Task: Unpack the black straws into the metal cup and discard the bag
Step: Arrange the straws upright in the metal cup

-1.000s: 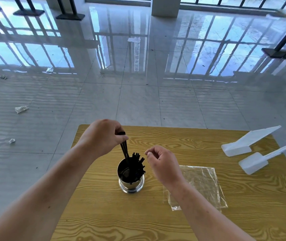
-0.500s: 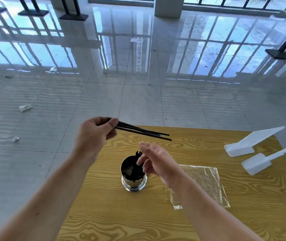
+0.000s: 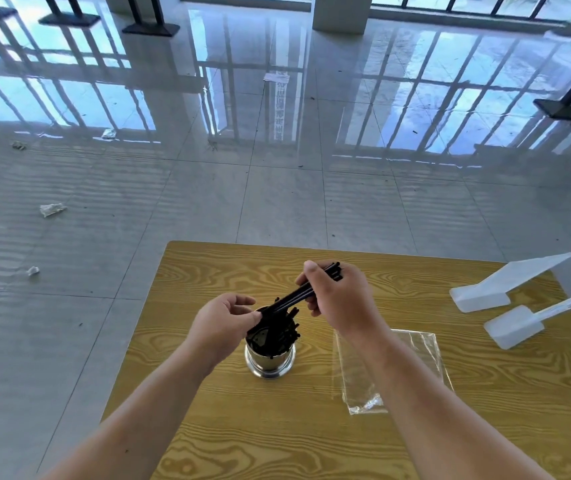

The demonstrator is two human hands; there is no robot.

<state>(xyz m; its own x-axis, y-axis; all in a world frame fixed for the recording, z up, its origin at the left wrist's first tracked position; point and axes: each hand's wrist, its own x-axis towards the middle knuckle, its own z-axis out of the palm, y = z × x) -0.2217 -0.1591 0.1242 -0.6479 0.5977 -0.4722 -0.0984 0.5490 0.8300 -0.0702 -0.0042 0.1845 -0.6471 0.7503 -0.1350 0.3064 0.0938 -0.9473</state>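
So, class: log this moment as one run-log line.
right hand: holds black straws | left hand: steadies them | metal cup: part-filled | bag: on table

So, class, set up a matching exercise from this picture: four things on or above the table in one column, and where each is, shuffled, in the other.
Things
1. metal cup
2. clear bag
3. bundle of black straws
4. white scoops

Places
A. flat on the table, under the right forearm
B. held in both hands
C. right side of the table
D. upright, below the hands

Pairs: 1-D, 2-A, 3-B, 4-C

Straws [image 3: 279,336] crowding cup [image 3: 270,362] mouth
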